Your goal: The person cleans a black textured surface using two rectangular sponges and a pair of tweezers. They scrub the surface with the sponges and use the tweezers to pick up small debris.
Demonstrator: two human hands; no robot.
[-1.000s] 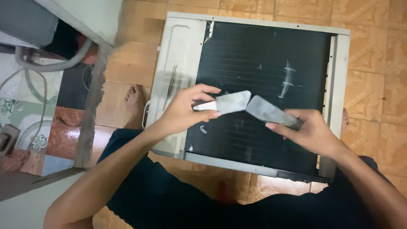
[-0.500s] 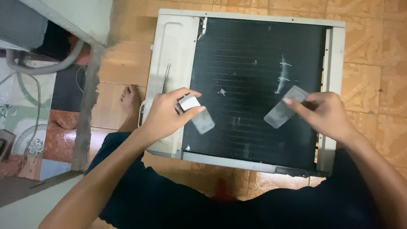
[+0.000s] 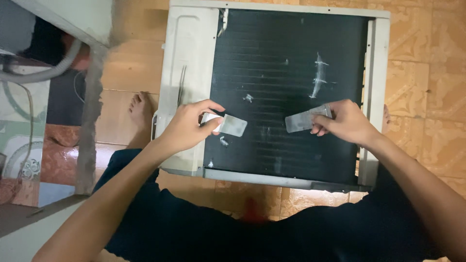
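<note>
Head view: my left hand (image 3: 187, 127) and right hand (image 3: 345, 122) each pinch a metal scraper (image 3: 232, 124), (image 3: 302, 120) flat above the dark fin grid (image 3: 291, 92), fingers clamped for control.

In my left hand (image 3: 187, 127) and my right hand (image 3: 345, 122) are dull grey metal plates (image 3: 232, 125) (image 3: 300, 120); the air conditioner unit (image 3: 190, 58) has an off-white casing and a black, finely lined fin grid (image 3: 272, 82) with whitish scuffs; the floor tiles (image 3: 437, 63) are orange-tan with a faint ornate pattern
</note>
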